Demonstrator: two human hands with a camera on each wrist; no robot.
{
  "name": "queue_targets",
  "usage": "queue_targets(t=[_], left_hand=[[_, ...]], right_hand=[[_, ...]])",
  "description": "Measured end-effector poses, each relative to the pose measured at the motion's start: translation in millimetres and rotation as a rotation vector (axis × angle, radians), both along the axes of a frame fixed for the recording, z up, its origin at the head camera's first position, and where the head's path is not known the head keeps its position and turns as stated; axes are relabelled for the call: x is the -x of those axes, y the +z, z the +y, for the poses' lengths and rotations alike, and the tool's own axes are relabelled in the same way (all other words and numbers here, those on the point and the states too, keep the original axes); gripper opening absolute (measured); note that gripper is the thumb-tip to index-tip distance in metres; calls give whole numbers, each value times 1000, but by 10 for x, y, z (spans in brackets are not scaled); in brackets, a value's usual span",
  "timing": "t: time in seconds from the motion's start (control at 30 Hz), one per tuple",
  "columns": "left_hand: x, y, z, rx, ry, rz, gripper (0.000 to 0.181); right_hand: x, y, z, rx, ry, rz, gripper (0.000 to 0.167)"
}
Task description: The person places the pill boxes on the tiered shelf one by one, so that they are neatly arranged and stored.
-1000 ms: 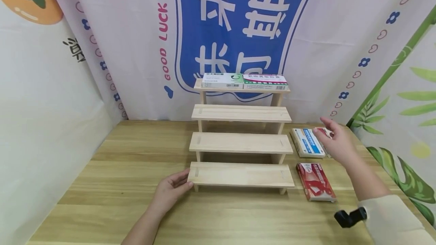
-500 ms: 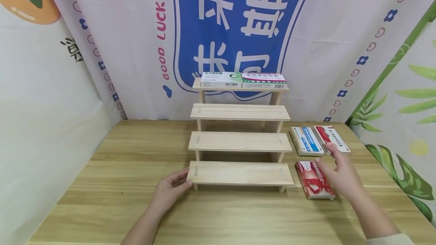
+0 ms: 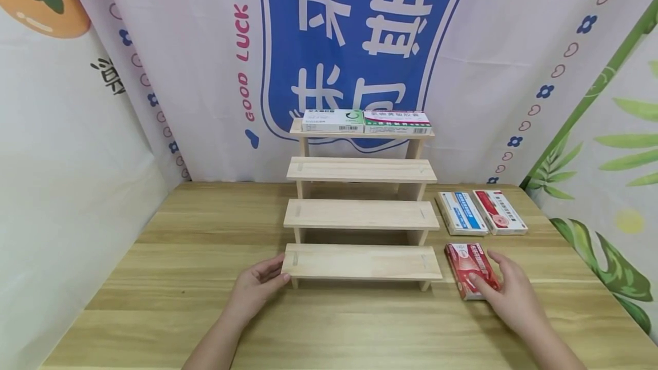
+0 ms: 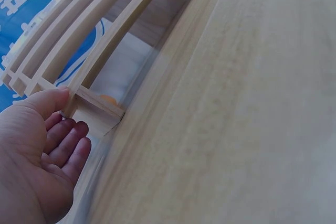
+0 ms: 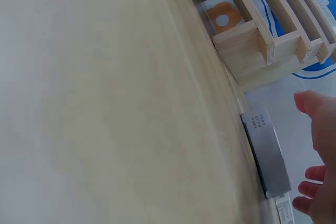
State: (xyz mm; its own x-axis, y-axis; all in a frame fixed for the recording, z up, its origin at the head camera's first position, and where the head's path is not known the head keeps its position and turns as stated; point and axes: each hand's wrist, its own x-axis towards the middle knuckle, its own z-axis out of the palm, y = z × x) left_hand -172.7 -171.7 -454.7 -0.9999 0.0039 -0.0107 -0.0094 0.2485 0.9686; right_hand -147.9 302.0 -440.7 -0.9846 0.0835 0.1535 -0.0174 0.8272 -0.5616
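Observation:
A four-step wooden rack [image 3: 360, 261] stands on the table. My left hand [image 3: 254, 290] pinches the left end of its lowest board, thumb on top and a finger under the edge, as the left wrist view shows the hand [image 4: 37, 156] at the rack [image 4: 113, 38]. Over the red box [image 3: 466, 270], which lies flat right of the rack, is my right hand [image 3: 514, 296], thumb and fingers spread. In the right wrist view a gap shows between that hand [image 5: 321, 150] and the box [image 5: 266, 153].
Behind the red box lie a blue-and-white box [image 3: 462, 214] and a red-and-white box [image 3: 498, 213], side by side. Two more boxes, one white and green [image 3: 333, 121], one white, pink and green [image 3: 397, 123], rest on the top step. A printed cloth [image 3: 205, 73] hangs behind the table.
My right hand has come down and toward me, from above the two rear boxes to the red box. My left hand has kept its place on the rack.

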Motion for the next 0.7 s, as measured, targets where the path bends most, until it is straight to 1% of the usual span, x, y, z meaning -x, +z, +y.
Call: queue_targets(t=[0.07, 0.13, 0.37, 0.53, 0.7], left_hand=[[2, -5, -5, 0, -4, -3, 48], [5, -12, -11, 2, -8, -3, 49], [8, -34, -23, 4, -10, -1, 49], [11, -44, -24, -25, -22, 15, 49], [12, -42, -24, -26, -18, 17, 49]], right_hand=[[-26, -32, -9, -14, -6, 3, 78], [-49, -63, -16, -21, -7, -12, 80], [-113, -169, -37, -63, -30, -107, 92], [-116, -188, -45, -96, -42, -140, 98], [-103, -173, -20, -95, -60, -185, 102]])
